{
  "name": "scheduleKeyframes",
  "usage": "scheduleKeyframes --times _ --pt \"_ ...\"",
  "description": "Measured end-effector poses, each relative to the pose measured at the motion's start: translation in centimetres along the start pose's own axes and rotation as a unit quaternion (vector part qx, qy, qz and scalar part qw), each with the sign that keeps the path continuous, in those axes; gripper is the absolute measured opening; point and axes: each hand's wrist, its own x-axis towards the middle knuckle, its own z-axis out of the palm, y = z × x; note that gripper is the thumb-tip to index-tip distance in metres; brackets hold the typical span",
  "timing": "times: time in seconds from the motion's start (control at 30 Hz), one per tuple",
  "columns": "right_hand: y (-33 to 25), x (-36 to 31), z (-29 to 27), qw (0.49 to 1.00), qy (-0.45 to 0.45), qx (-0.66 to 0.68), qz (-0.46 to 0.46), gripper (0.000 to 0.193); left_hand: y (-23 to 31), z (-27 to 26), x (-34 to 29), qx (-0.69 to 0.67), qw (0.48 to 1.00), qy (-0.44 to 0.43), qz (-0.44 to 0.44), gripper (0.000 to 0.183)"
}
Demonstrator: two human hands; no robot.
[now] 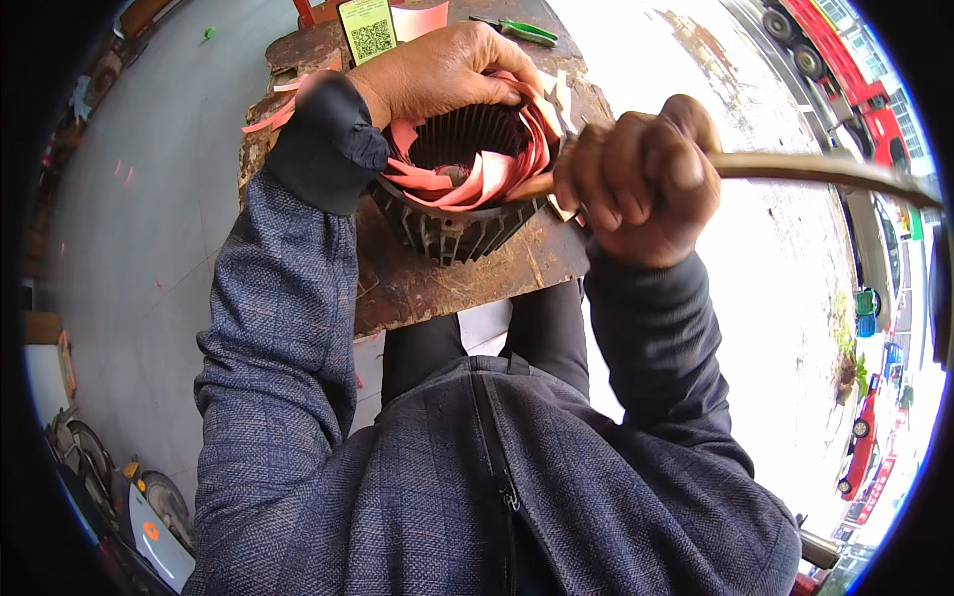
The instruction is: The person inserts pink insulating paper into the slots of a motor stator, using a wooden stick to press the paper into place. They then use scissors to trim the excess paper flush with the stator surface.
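Near the top centre of the frame, a dark finned metal motor shell point(452, 233) sits on a worn, rusty work table point(437, 283), its open bore facing up and lined with pink paper strips point(467, 179) that curl out over the rim. The left hand point(442, 70) lies over the far rim of the shell, fingers curled down onto the strips, so it is the hand in closest contact with it. The right hand point(641, 179) is closed in a tight fist around a long brownish stick point(815, 171). The stick's long axis runs nearly level, from the right edge of the frame leftward through the fist, and its near tip reaches the right rim of the shell among the strips. That tip is hidden behind paper and knuckles, so where exactly it bears cannot be told. A green-handled tool point(522, 30) and a green card point(366, 28) lie at the table's far edge, partly cut off. The bottom of the bore is too dark to make out.
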Motion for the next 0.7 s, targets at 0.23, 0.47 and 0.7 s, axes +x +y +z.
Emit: scheduleKeyframes --times 0.23,0.47,0.7 --pt "1.0 2.0 -0.3 0.96 0.152 -0.152 0.18 0.04 1.7 -0.2 -0.8 -0.035 0.991 -0.004 -0.128 0.017" --pt "1.0 -2.5 -0.7 0.986 0.159 0.047 0.035 0.036 -1.4 -0.2 0.8 0.001 0.999 -0.022 0.024 0.02" --pt "4.1 1.2 -4.4 0.923 0.299 0.092 0.224 0.034 -1.3 -0.6 0.2 -0.116 0.992 -0.042 0.004 0.037"
